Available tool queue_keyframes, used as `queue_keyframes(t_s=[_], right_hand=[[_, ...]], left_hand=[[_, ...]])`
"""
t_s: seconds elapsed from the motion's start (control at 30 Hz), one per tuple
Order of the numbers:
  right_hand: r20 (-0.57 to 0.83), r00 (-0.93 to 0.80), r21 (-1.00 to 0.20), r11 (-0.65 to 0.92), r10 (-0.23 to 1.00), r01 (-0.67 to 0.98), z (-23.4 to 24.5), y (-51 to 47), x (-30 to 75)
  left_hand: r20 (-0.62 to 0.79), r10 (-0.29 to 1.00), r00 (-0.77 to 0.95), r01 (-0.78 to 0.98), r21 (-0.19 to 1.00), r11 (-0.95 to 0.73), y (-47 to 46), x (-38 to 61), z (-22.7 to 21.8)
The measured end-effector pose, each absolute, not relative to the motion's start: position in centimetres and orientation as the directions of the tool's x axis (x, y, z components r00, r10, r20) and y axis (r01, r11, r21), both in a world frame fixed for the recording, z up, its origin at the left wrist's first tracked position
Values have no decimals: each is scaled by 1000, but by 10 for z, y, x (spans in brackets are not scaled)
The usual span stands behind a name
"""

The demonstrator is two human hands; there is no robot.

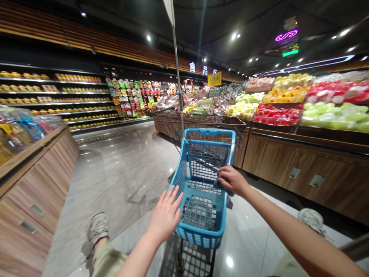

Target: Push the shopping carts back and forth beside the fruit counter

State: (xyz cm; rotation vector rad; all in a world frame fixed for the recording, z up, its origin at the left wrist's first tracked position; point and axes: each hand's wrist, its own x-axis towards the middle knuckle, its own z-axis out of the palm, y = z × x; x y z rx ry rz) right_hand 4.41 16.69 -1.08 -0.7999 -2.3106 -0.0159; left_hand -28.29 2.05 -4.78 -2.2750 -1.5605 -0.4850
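Note:
A small blue plastic shopping cart [184, 227] stands in front of me, its basket holding no goods that I can see. My left hand [165, 213] lies palm down at the cart's left rim, with the fingers stretched and slightly apart. Across from it, my right hand [233, 180] curls its fingers over the right rim. Something small and dark [217, 183] shows under those fingers; its kind cannot be made out. A thin pole [178, 69] with a pale flag rises from the cart's far left side.
Just beyond the cart is a black wire cart [170, 125], by a packed produce display [198, 107]. Wrapped fruit [278, 114] fills the wooden counter [271, 154] on the right. A wooden counter [43, 181] borders the left, with stocked shelves [57, 92] behind. Grey tiled floor [115, 161] lies between.

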Motion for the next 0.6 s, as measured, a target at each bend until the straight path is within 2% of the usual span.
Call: queue_keyframes(t_s=[0.1, 0.33, 0.47, 0.6], right_hand=[[630, -515, -255, 781, 582, 570, -12, 163, 34], [636, -486, -346, 785, 599, 515, -21, 87, 16], [632, -541, -323, 824, 554, 466, -32, 34, 9], [644, -611, -233, 878, 461, 417, -35, 15, 8]], left_hand=[[438, 811, 388, 916, -88, -390, 21, -280, -47], [421, 848, 322, 932, 19, -363, 19, -271, -38], [404, 852, 332, 926, 30, -375, 17, -271, -36], [369, 852, 371, 919, -14, -394, 16, -275, -37]])
